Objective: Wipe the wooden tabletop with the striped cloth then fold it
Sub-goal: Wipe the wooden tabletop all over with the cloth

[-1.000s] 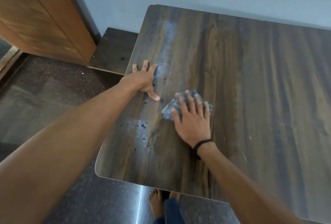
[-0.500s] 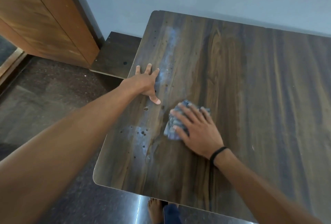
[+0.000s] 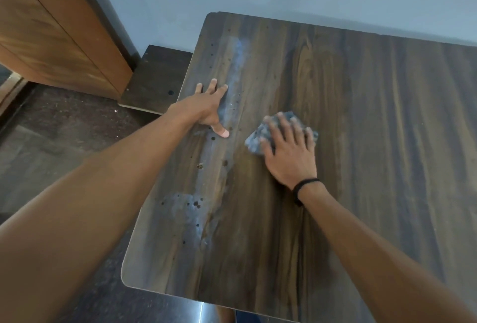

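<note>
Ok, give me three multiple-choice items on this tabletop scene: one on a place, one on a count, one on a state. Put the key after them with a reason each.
1. Where is the striped cloth?
A. Under the right hand
B. Hanging off the table edge
C. On the floor

2. How many hands touch the wooden tabletop or the cloth on it?
A. None
B. One
C. Two

3. What state is the cloth in?
A. Spread flat
B. Bunched up
C. Neatly folded

Key: 1 A, the right hand's fingers lie spread over it. 2 C, the left hand is planted flat near the table's left edge while the right presses the cloth. 3 B, it shows as a crumpled wad around the fingers.
</note>
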